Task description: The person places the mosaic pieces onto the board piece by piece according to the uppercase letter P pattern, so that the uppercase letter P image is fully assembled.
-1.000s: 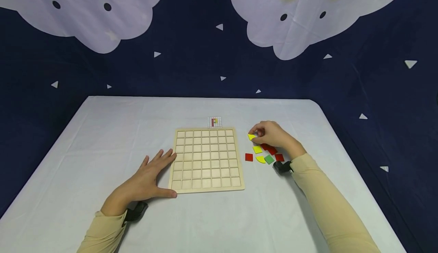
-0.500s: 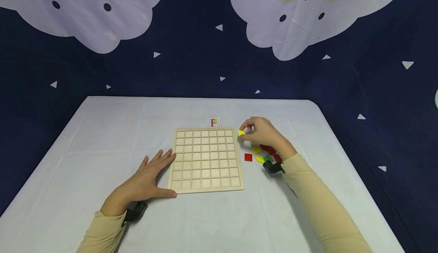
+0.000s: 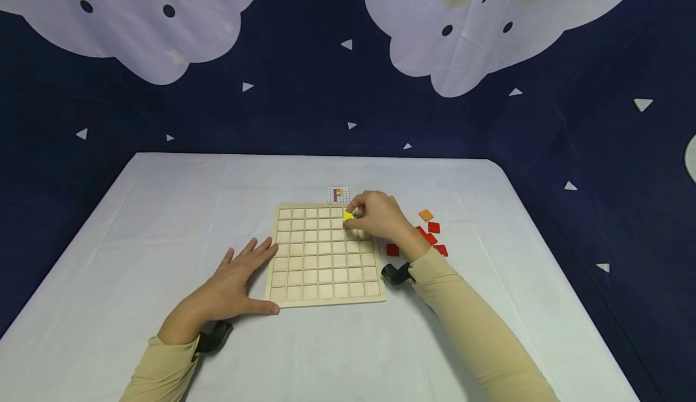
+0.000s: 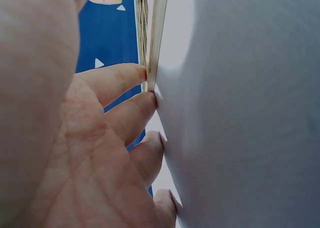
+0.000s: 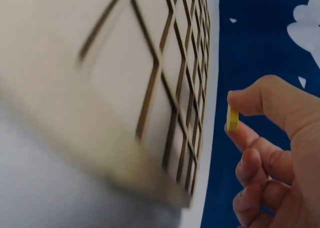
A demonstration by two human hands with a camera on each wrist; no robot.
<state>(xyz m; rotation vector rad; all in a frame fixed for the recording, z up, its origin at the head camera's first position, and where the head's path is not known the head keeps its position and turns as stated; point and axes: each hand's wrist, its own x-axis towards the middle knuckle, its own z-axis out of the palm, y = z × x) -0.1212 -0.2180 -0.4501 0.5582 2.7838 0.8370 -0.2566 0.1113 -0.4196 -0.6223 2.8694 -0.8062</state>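
A wooden grid board lies flat on the white table. My left hand is spread at its left side, fingertips touching the edge and thumb at the near left corner; in the left wrist view, straight fingers meet the board's edge. Over the far right squares, my right hand pinches a small yellow tile between thumb and index finger. In the right wrist view, the yellow tile is seen edge-on, apart from the board. The tile's full outline is partly covered by fingers.
Right of the board lie several red tiles, one orange tile and a separate red tile. My right forearm covers part of this pile. A small printed grid card with coloured squares lies just beyond the board's far edge.
My right hand has carried the yellow tile leftward from the pile to over the board. The orange tile has come into sight; the other yellow and green tiles are now hidden. My left hand stays put.
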